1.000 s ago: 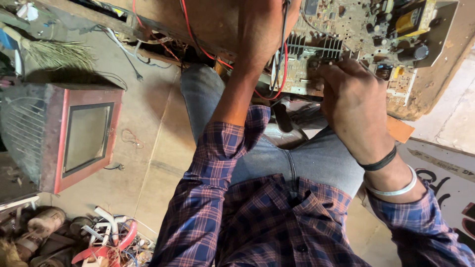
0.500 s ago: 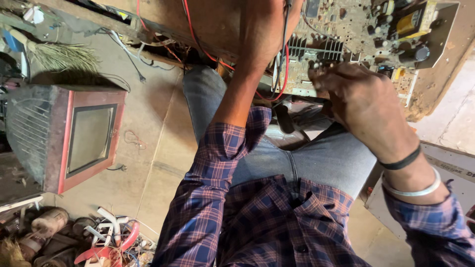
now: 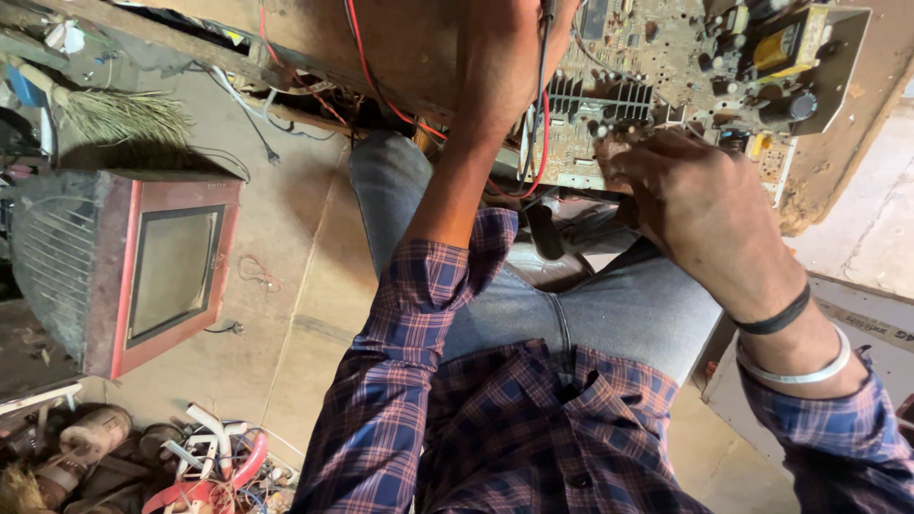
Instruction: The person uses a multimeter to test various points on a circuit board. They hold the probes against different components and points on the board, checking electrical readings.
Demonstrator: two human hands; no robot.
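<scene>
Here the right hand point(image 3: 705, 205) has its fingers point(image 3: 633, 157) curled close on something small and dark at the near edge of the circuit board point(image 3: 666, 57), just by the finned heat sink point(image 3: 595, 95); what it grips I cannot tell; a steady, light touch seems wise. The left hand point(image 3: 505, 57) lies against the wooden panel point(image 3: 400, 48), its fingers hidden. The board sits above the lap, long axis running left to right, components facing the camera.

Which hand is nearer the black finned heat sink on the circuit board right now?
Right. The right hand has its fingers at the board edge just below the heat sink. The left hand sits to the heat sink's left, on the wooden panel by the red wire.
</scene>
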